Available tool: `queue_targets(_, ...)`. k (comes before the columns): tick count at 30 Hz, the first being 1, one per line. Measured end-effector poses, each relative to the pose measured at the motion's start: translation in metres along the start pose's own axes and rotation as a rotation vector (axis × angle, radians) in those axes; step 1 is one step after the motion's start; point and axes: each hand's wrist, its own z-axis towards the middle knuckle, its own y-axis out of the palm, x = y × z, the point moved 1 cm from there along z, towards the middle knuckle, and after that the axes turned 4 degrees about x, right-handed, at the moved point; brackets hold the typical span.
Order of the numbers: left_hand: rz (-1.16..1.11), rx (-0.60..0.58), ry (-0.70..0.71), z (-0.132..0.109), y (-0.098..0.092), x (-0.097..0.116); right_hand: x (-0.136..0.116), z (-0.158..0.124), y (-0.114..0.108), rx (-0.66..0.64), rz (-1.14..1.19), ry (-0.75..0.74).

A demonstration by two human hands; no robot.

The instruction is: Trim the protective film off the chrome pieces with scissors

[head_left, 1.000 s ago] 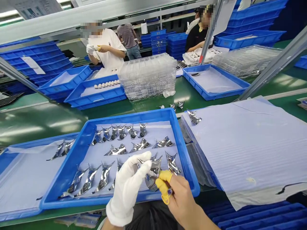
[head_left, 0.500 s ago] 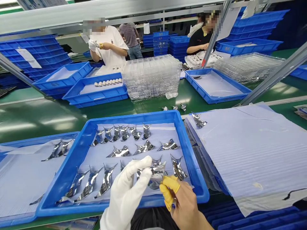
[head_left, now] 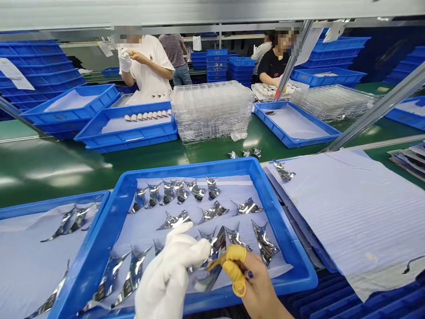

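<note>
My left hand (head_left: pixel 169 270), in a white glove, is closed on a mirror-bright curved part (head_left: pixel 217 243) above the blue tray. The part is tilted up, and its lower end is blurred. My right hand (head_left: pixel 250 277) has yellow covers on thumb and forefinger, pinched together at the part's right edge. A thin tool with a blue end (head_left: pixel 249 274) sticks out of the right hand; the rest of it is hidden. Several similar shiny parts (head_left: pixel 214 212) lie in rows on white sheeting in the blue tray (head_left: pixel 288 248). My left hand covers some of them.
A second tray (head_left: pixel 99 208) with shiny parts is at left. White sheeting (head_left: pixel 352 217) at right carries one part (head_left: pixel 284 170). Stacked clear trays (head_left: pixel 212 113) and blue trays stand beyond, with co-workers (head_left: pixel 154 62) behind. A metal post (head_left: pixel 375 106) slants at right.
The held part has turned from lying nearly level to standing steeply tilted between my hands. My left fingers have curled in more. The whole view has shifted slightly, with the tray appearing nearer.
</note>
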Motion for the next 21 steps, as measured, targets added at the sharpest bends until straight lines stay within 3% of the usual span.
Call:
queue_targets(2, 0.023, 0.017, -0.234, 0.009, -0.014, -0.005, -0.003, 0.002, 0.008, -0.091, 0.071, 0.128)
queue_targets(5, 0.088, -0.129, -0.527, 0.025, -0.034, -0.011, -0.01, 0.009, 0.021, -0.243, 0.199, 0.243)
queue_targets(8, 0.032, -0.311, -0.645, 0.039, -0.046, -0.01, -0.018, 0.018, 0.032, -0.367, 0.252, 0.258)
queue_targets(11, -0.081, -0.365, -0.738, 0.046, -0.05, -0.008, -0.02, 0.026, 0.04, -0.457, 0.28, 0.311)
queue_targets(17, -0.241, -0.245, -0.829, 0.039, -0.048, -0.018, -0.021, 0.03, 0.048, -0.569, 0.508, 0.435)
queue_targets(21, -0.227, -0.032, -0.689, 0.024, -0.048, -0.034, -0.024, 0.024, 0.046, -0.433, 0.506, 0.471)
